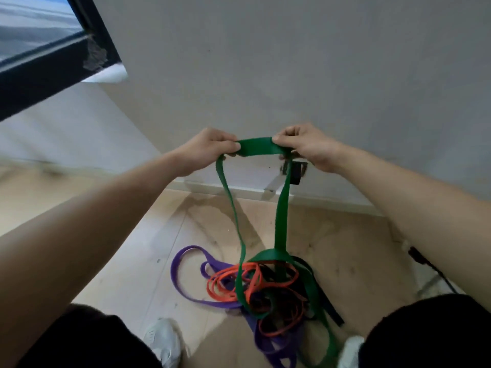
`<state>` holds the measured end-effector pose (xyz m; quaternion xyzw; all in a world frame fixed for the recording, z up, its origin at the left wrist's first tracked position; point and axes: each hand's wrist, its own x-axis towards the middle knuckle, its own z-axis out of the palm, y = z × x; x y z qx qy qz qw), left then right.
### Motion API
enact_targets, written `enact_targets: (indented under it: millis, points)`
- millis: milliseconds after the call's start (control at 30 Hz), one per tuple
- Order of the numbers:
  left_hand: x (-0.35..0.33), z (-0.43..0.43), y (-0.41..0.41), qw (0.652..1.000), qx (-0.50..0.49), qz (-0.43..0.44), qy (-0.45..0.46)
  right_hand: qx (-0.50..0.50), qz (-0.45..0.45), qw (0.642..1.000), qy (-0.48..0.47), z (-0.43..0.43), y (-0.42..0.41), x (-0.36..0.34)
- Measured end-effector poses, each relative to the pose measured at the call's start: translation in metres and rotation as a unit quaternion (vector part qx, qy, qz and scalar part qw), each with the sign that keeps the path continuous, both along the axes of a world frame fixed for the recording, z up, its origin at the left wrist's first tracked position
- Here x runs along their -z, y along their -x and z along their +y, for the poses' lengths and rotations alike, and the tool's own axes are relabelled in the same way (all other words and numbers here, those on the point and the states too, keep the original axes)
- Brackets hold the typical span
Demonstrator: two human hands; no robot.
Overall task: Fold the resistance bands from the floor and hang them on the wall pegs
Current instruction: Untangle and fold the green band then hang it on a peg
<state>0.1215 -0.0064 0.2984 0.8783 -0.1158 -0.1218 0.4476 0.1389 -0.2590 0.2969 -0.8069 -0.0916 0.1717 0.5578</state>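
we are early in the folding step, with the first band lifted and nothing hung yet. our left hand (210, 147) pinches one end of a short flat span of the green band (256, 147) between thumb and curled fingers. our right hand (305, 147) pinches the other end the same way, so both hands are closed on this band and neither is free. the span runs straight between the hands, and one strand hangs down below each hand. the rest of the loop lies well below them in the heap on the floor (127, 261), threaded through the other bands. we judge the next move calls for drawing the green band up and clear of the heap, because its lower part looks caught among the orange coils and may drag them along. after that we would bring the hands together to double the loop. just below the right hand a dark fitting (295, 172) sits on the wall (292, 62). we cannot tell if it is a peg, and no other peg shows. counting: two hands, one green band in them. in the heap under the hands we count one purple band (186, 277) and at least one black band (328, 304). the orange band (225, 286) lies in several coils, and we cannot tell if it is one band or more. two white shoes (164, 341) sit nearer to us than the heap, one below each hand.
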Motion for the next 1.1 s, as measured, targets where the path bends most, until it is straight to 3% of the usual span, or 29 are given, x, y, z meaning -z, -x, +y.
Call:
enact_targets:
  millis: [200, 367, 500, 700, 900, 1100]
  points:
    - [0.019, -0.013, -0.001, 0.989, 0.019, 0.094, 0.112, -0.078, 0.012, 0.996, -0.032, -0.013, 0.003, -0.027]
    - [0.01, -0.032, 0.028, 0.976, 0.055, 0.103, 0.183, -0.07, -0.086, 0.994, -0.012, -0.02, 0.039, -0.051]
    - [-0.007, -0.061, 0.062, 0.981, 0.071, 0.055, 0.17, -0.037, -0.163, 0.985, -0.032, -0.019, 0.072, -0.082]
    - [0.001, -0.109, 0.098, 0.979, 0.063, 0.068, 0.184, 0.023, -0.264, 0.963, -0.047, -0.025, 0.102, -0.132]
    - [0.011, -0.128, 0.12, 0.98, 0.085, 0.077, 0.163, 0.114, -0.285, 0.939, -0.157, -0.049, 0.127, -0.18]
    - [0.027, -0.171, 0.125, 0.967, 0.077, 0.122, 0.209, 0.121, -0.282, 0.929, -0.204, -0.07, 0.145, -0.201]
